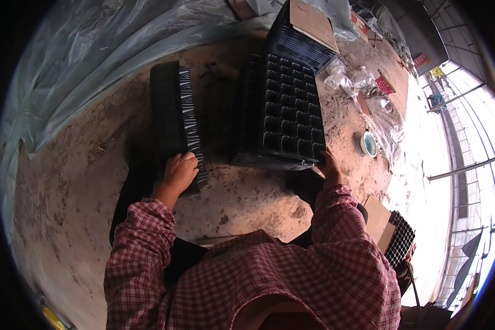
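A black seedling tray [291, 113] with many empty cells lies on top of a pile of such trays on a dirty worktable [77, 181]. My right hand [329, 166] grips the near right corner of that top tray. My left hand [179, 171] rests with curled fingers on the near end of a stack of black trays standing on edge [177, 118], to the left of the pile. Both arms wear red and white checked sleeves.
Clear plastic sheeting [110, 44] covers the far left of the table. More black trays topped with cardboard [308, 27] stand at the back. Crumpled clear bags [349, 77] and a small round lid [368, 144] lie to the right. Another tray [400, 239] sits by my right elbow.
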{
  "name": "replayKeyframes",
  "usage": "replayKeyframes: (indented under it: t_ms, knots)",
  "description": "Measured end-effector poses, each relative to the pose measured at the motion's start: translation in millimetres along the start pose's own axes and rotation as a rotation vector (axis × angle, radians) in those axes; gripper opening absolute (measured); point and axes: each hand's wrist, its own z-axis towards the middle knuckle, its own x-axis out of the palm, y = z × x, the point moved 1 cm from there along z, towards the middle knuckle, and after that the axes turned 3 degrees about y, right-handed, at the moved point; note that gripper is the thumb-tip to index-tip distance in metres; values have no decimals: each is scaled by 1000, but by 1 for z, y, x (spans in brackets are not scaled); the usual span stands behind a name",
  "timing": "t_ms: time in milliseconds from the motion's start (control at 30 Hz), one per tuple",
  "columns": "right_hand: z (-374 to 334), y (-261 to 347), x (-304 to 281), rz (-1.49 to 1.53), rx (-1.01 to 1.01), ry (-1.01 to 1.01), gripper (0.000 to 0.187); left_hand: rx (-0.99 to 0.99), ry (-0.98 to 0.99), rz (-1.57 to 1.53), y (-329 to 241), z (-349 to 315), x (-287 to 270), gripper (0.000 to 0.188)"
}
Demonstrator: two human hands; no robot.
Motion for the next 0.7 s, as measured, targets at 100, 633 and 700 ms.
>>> replayKeyframes:
  t_ms: [100,633,700]
  knots:
    - [-9,-2,6,-216,52,-280,38,-6,-3,-7,1,-1,0,14]
    - [-27,-190,314,-625,238,281,34,-117,98,14,6,-6,-4,61]
    - [-32,-199,320,-494,324,267,36,-123,95,-11,8,-8,-3,61]
